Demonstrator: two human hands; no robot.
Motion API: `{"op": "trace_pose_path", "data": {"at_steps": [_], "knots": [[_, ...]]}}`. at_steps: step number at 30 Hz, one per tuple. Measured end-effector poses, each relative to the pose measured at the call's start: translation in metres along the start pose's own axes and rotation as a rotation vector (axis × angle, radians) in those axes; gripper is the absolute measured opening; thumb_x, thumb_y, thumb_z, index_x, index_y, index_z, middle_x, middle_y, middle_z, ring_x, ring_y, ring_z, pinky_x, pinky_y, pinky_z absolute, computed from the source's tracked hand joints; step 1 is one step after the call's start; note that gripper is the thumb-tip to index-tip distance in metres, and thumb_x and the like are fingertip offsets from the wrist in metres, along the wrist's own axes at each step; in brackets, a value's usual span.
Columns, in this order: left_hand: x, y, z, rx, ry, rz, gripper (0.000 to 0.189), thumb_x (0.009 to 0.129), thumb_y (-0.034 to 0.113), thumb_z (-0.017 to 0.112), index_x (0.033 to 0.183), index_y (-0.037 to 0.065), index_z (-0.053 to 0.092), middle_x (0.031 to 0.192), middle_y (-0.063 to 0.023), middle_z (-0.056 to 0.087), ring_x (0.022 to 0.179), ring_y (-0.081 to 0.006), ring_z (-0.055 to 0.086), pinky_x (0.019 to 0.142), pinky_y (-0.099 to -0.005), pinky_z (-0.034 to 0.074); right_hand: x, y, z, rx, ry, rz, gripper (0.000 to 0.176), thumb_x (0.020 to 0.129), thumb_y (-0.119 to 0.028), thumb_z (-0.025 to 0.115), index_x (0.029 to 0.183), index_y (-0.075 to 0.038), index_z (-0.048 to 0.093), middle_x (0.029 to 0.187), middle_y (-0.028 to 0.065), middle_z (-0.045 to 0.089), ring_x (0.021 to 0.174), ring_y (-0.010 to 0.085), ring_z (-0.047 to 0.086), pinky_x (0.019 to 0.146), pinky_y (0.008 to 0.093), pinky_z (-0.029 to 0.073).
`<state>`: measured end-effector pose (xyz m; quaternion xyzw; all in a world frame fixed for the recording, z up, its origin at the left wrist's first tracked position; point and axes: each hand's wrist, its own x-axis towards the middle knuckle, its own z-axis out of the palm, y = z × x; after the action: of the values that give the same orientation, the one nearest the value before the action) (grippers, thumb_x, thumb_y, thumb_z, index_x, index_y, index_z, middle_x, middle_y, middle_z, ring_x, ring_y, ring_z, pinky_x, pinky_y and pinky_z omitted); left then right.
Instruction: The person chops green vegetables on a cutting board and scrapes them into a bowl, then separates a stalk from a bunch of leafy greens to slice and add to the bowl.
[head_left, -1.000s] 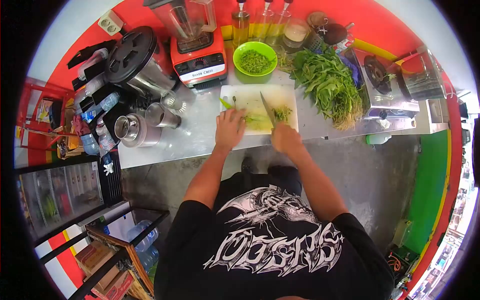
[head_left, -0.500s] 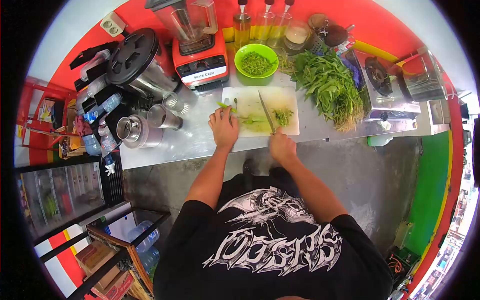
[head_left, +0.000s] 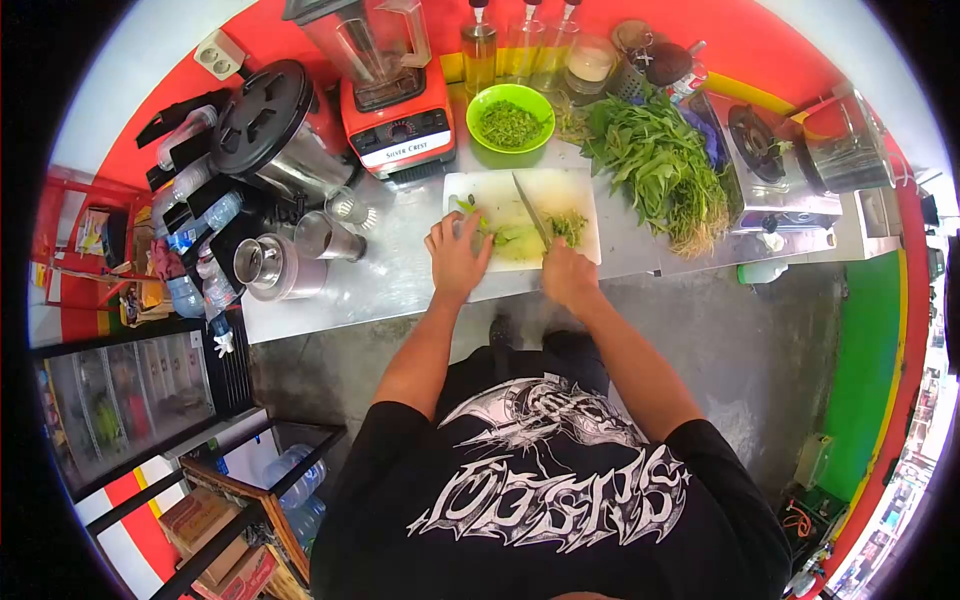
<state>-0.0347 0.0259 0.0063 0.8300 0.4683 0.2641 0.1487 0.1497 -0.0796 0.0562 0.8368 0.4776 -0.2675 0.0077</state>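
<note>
Right grip (head_left: 569, 277) around knife (head_left: 531, 209), left grip (head_left: 458, 256) beside greens (head_left: 513, 238), white board (head_left: 570, 184).

One knife (head_left: 533, 214) is touching the right fingers (head_left: 556, 257); beyond, one green bowl (head_left: 508, 155), one blender (head_left: 395, 112) and three dark-topped bottles (head_left: 479, 48) are standing.

The left forearm (head_left: 412, 348) and right forearm (head_left: 640, 354) are extending forward, bare, and angling inward. The left hand (head_left: 460, 262) is presenting its back upward, fingers slightly spread and pointing ahead. The right hand (head_left: 570, 278) is gripping, fingers curling under. The hands are standing apart, side by side.
</note>
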Motion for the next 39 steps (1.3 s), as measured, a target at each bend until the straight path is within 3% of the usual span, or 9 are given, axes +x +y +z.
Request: {"op": "trace_pose_path", "data": {"at_steps": [3,4,6,7,16,20,28,31,39], "knots": [[-0.006,0.000,-0.002,-0.048,-0.087,0.310,0.041,0.090,0.030,0.069,0.130,0.023,0.067,0.127,-0.0097,0.053,0.118,-0.0315,0.047,0.101,-0.0480,0.036,-0.010,-0.006,-0.008,0.009,0.026,-0.030,0.038,0.101,-0.029,0.053,0.121,0.003,0.048,0.104,0.0307,0.070,0.101,0.0476,0.068,0.090,0.0551,0.053],[-0.006,0.000,-0.001,-0.050,-0.086,0.310,0.041,0.090,0.030,0.069,0.130,0.023,0.067,0.127,-0.0097,0.053,0.118,-0.0315,0.047,0.101,-0.0480,0.036,-0.013,-0.009,-0.005,0.007,0.027,-0.029,0.038,0.101,-0.029,0.053,0.121,0.003,0.048,0.104,0.0307,0.070,0.101,0.0476,0.068,0.090,0.0551,0.053],[-0.004,0.001,0.000,-0.034,-0.099,0.363,0.035,0.091,0.029,0.069,0.126,0.023,0.070,0.127,-0.0087,0.053,0.119,-0.0307,0.047,0.101,-0.0477,0.036,-0.020,-0.018,0.004,0.065,0.004,0.054,0.030,0.097,-0.016,0.049,0.120,0.003,0.050,0.109,0.0290,0.071,0.104,0.0455,0.069,0.090,0.0531,0.055],[-0.003,0.000,0.000,-0.028,-0.111,0.377,0.034,0.088,0.026,0.071,0.122,0.020,0.072,0.127,-0.0086,0.053,0.119,-0.0306,0.047,0.101,-0.0459,0.036,-0.021,-0.021,0.009,0.111,-0.004,0.103,0.031,0.097,-0.018,0.051,0.119,0.004,0.049,0.109,0.0298,0.070,0.103,0.0459,0.069,0.090,0.0530,0.055],[-0.002,-0.001,0.000,-0.048,-0.131,0.351,0.029,0.090,0.030,0.069,0.117,0.020,0.073,0.124,-0.0072,0.054,0.117,-0.0291,0.047,0.100,-0.0462,0.037,-0.005,-0.015,0.004,0.112,0.055,-0.008,0.029,0.099,-0.021,0.050,0.115,0.003,0.049,0.107,0.0300,0.070,0.101,0.0461,0.070,0.089,0.0526,0.055],[0.000,0.002,-0.002,-0.039,-0.139,0.341,0.030,0.090,0.031,0.069,0.117,0.021,0.073,0.123,-0.0073,0.055,0.116,-0.0287,0.047,0.100,-0.0457,0.037,-0.009,-0.016,0.028,0.139,0.031,0.066,0.032,0.098,-0.021,0.052,0.116,0.005,0.049,0.105,0.0295,0.070,0.100,0.0460,0.070,0.087,0.0513,0.056],[0.000,0.003,-0.003,-0.038,-0.193,0.330,0.031,0.089,0.030,0.069,0.119,0.020,0.073,0.123,-0.0091,0.055,0.120,-0.0304,0.047,0.101,-0.0459,0.036,-0.001,-0.016,0.016,0.053,0.040,-0.070,0.034,0.096,-0.015,0.054,0.121,0.005,0.045,0.105,0.0305,0.070,0.101,0.0456,0.070,0.088,0.0507,0.057],[0.000,0.000,-0.001,-0.038,-0.188,0.343,0.033,0.089,0.030,0.069,0.120,0.020,0.073,0.124,-0.0090,0.055,0.120,-0.0302,0.047,0.101,-0.0459,0.036,-0.015,-0.024,0.022,0.123,0.035,0.047,0.032,0.095,-0.013,0.055,0.119,0.006,0.048,0.104,0.0302,0.070,0.101,0.0456,0.070,0.087,0.0507,0.057],[0.000,0.001,-0.002,-0.007,-0.204,0.346,0.034,0.089,0.030,0.069,0.121,0.021,0.072,0.124,-0.0089,0.055,0.119,-0.0299,0.047,0.100,-0.0458,0.037,0.001,-0.020,0.011,0.068,-0.004,-0.025,0.032,0.095,-0.014,0.053,0.120,0.006,0.048,0.107,0.0311,0.070,0.102,0.0459,0.070,0.089,0.0526,0.056]]}}
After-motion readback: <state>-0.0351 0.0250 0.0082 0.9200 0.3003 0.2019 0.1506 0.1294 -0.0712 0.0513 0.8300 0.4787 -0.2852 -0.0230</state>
